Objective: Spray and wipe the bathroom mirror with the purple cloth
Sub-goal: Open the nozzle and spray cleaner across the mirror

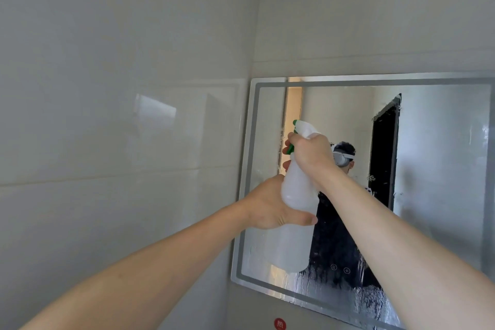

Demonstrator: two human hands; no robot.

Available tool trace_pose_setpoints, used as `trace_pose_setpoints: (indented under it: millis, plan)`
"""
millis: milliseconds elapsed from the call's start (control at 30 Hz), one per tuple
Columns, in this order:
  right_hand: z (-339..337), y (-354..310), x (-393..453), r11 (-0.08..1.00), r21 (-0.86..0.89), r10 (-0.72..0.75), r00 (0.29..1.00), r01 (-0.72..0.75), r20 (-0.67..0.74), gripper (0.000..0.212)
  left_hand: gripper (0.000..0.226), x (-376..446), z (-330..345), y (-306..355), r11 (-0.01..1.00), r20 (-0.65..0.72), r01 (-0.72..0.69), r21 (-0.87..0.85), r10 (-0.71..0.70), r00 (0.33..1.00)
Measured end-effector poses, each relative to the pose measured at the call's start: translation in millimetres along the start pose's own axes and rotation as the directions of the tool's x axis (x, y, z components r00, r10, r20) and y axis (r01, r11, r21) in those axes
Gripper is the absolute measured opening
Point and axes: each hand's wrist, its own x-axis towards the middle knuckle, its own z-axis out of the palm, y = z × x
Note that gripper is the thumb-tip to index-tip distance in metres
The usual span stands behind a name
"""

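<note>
The spray bottle [298,195], white and translucent with a green nozzle and trigger, is held up in front of the left part of the mirror [442,169], its nozzle pointing left and toward the glass. The right hand [310,155] wraps round the bottle's neck from the right, fingers curled over the green trigger. The left hand [270,203] grips the bottle's body lower down from the left, thumb laid across its front. Both forearms reach up from the bottom of the view.

The mirror hangs on the tiled wall [120,115], with a frosted strip running just inside its edge. Toward its lower edge, below the bottle, the glass is streaked with running drops. It reflects a dark doorway and a person wearing a head-mounted device. Below the mirror's lower left corner is a small red round sticker [280,323]. The purple cloth is not visible.
</note>
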Motion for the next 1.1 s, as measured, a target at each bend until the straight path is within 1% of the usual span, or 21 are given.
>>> trace_pose_setpoints:
  millis: [100, 200, 367, 500, 667, 800, 867, 967, 1100]
  plan:
    - [2.2, -5.4, 0.3, 0.999, -0.043, -0.017, 1.0, 0.017, 0.003, 0.024, 0.037, 0.7, -2.5, 3.6, 1.0, -0.013, -0.018, 0.013, 0.019, 1.0]
    - [6.8, -8.3, 1.2, 0.995, -0.087, -0.049, 0.999, 0.048, -0.005, 0.021, 0.039, -1.1, -6.0, 5.7, 0.999, -0.023, -0.019, 0.028, 0.019, 1.0]
    - [5.5, -8.3, 2.6, 0.999, 0.009, -0.04, 0.999, 0.04, -0.009, 0.023, 0.038, -4.1, -12.0, 13.1, 0.997, -0.023, 0.008, 0.078, -0.006, 1.0]
    - [1.9, -14.9, 5.0, 0.998, 0.059, -0.025, 1.0, 0.025, -0.002, 0.024, 0.045, -2.4, -16.7, 20.5, 0.995, -0.03, 0.01, 0.098, -0.007, 1.0]
    - [0.2, -26.8, 14.5, 0.998, 0.023, -0.063, 0.998, 0.063, 0.01, 0.033, 0.053, 6.2, -22.6, 26.4, 0.996, -0.056, -0.008, 0.084, 0.012, 0.998]
    - [3.3, -32.9, 17.6, 0.996, -0.035, -0.082, 0.996, 0.081, -0.021, 0.034, 0.07, 10.4, -25.7, 24.6, 0.999, -0.063, 0.001, 0.049, 0.002, 0.998]
    - [3.9, -31.3, 18.1, 0.995, -0.045, -0.088, 0.995, 0.086, -0.04, 0.035, 0.072, 10.7, -26.9, 23.4, 0.998, -0.068, 0.005, 0.066, 0.0, 0.998]
    - [4.9, -28.8, 18.5, 0.995, 0.039, -0.089, 0.994, 0.091, -0.058, 0.037, 0.063, 8.7, -30.8, 23.4, 0.994, -0.069, 0.004, 0.105, 0.003, 0.998]
    - [7.9, -32.5, 18.5, 0.994, 0.093, -0.063, 0.998, 0.065, -0.017, 0.038, 0.04, 6.3, -39.0, 24.7, 0.991, -0.075, -0.007, 0.133, 0.017, 0.997]
